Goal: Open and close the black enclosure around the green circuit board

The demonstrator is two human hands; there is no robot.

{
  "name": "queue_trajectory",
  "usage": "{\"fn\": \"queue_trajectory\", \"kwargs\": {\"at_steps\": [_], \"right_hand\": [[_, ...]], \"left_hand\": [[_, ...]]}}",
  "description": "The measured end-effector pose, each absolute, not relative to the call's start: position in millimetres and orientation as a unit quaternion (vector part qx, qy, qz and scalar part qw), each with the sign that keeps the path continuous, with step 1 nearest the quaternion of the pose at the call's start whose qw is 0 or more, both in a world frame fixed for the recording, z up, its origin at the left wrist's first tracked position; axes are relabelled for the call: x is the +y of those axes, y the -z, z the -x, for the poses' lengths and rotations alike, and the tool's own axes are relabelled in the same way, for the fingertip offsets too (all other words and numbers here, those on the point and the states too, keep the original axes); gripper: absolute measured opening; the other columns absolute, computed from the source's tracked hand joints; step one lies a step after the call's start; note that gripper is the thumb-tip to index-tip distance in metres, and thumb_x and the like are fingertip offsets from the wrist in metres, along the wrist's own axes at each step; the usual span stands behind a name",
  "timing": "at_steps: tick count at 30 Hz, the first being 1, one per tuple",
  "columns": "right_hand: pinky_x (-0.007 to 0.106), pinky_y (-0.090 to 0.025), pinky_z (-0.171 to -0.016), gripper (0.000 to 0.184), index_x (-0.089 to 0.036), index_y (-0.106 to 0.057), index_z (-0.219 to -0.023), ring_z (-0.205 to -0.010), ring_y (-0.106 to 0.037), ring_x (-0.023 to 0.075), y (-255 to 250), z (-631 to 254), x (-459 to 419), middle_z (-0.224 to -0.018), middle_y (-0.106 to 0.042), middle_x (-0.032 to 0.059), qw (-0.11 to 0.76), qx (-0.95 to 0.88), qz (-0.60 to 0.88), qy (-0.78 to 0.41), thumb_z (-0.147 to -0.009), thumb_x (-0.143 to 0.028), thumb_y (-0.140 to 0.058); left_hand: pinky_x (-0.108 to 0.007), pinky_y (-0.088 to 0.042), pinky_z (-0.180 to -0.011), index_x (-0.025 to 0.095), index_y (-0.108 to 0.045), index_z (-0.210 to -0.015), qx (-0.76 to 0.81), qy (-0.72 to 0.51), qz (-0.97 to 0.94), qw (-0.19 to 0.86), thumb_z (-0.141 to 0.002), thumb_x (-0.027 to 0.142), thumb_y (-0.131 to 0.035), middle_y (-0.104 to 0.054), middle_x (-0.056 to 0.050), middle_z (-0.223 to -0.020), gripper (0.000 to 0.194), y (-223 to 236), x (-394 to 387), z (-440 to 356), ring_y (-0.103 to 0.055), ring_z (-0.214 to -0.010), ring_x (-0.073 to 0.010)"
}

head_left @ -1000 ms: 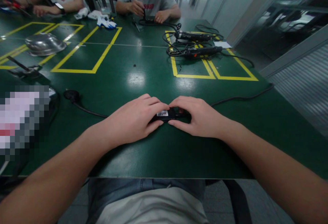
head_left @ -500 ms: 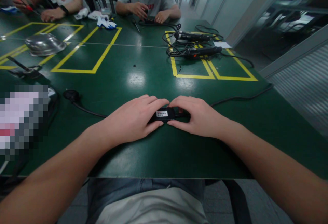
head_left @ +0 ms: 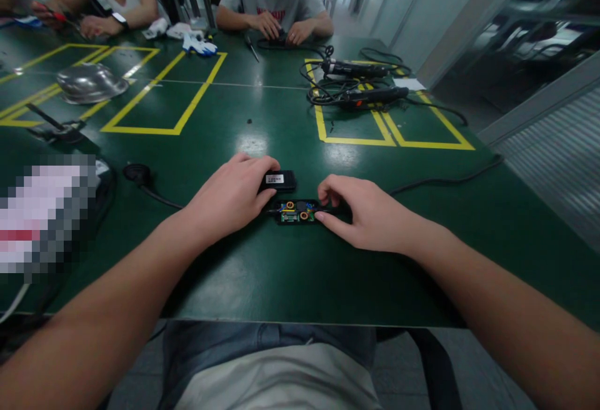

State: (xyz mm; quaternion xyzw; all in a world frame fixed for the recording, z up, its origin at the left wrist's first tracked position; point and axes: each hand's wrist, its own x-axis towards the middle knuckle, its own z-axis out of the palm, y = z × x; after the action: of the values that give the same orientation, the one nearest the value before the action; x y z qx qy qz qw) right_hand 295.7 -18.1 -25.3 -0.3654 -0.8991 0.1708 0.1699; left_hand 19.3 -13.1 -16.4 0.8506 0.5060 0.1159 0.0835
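My left hand pinches a black case cover with a white label, just behind the opened lower case half. That lower half lies on the table and shows a circuit board with copper-coloured coils, green parts and coloured wires. My right hand is curled round the board case's right end, thumb at its near corner and forefinger at the far side. A black cable enters the case at each end; the left one runs to a black plug.
On the green table stand a metal bowl and two corded black tools within yellow tape. A pixelated box-like thing is at left. Co-workers sit opposite, near white-blue gloves and a screwdriver.
The cover has come off the case and moved back and left in my left hand, baring the circuit board. My right hand stays at the case's right end, its forefinger slightly shifted.
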Motion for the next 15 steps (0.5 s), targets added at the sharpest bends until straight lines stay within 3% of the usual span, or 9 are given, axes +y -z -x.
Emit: {"fn": "queue_trajectory", "kwargs": {"at_steps": [6,9,11,15], "right_hand": [[0.033,-0.046,-0.072,0.002,-0.023,-0.063,-0.100,-0.076,-0.063,0.0205,25,-296,-18,-0.092,-0.072,0.0050,0.167,-0.910,0.339,-0.171,-0.099,-0.022,-0.063],[0.032,-0.046,-0.071,0.003,-0.023,-0.064,-0.099,-0.075,-0.063,0.0197,24,-295,-18,-0.091,-0.072,0.0042,0.165,-0.906,0.344,-0.183,-0.099,-0.020,-0.065],[0.032,-0.046,-0.070,0.003,-0.023,-0.064,-0.098,-0.073,-0.062,0.0192,23,-295,-18,-0.089,-0.072,0.0036,0.163,-0.903,0.348,-0.189,-0.098,-0.019,-0.066],[0.031,-0.044,-0.069,0.005,-0.022,-0.064,-0.097,-0.071,-0.061,0.0181,23,-294,-19,-0.087,-0.071,0.0025,0.155,-0.901,0.355,-0.197,-0.098,-0.018,-0.066]], "left_hand": [[-0.051,-0.054,-0.108,0.016,-0.069,-0.125,0.489,-0.157,-0.856,0.061,-0.102,0.033,-0.061,-0.076,-0.015,-0.126,0.029,14,-14,-18,-0.067,-0.120,-0.0344],[-0.041,-0.054,-0.089,0.020,-0.069,-0.106,0.461,-0.172,-0.865,0.094,-0.101,0.038,-0.063,-0.074,-0.010,-0.107,0.020,2,-21,-19,-0.069,-0.098,-0.0278],[-0.035,-0.048,-0.073,0.022,-0.066,-0.095,0.432,-0.127,-0.881,0.144,-0.098,0.034,-0.065,-0.071,-0.004,-0.090,0.013,-3,-26,-20,-0.066,-0.080,-0.0224],[-0.033,-0.039,-0.064,0.023,-0.061,-0.087,0.415,-0.070,-0.896,0.143,-0.097,0.020,-0.060,-0.070,-0.003,-0.084,0.011,-4,-32,-23,-0.061,-0.070,-0.0193]]}}
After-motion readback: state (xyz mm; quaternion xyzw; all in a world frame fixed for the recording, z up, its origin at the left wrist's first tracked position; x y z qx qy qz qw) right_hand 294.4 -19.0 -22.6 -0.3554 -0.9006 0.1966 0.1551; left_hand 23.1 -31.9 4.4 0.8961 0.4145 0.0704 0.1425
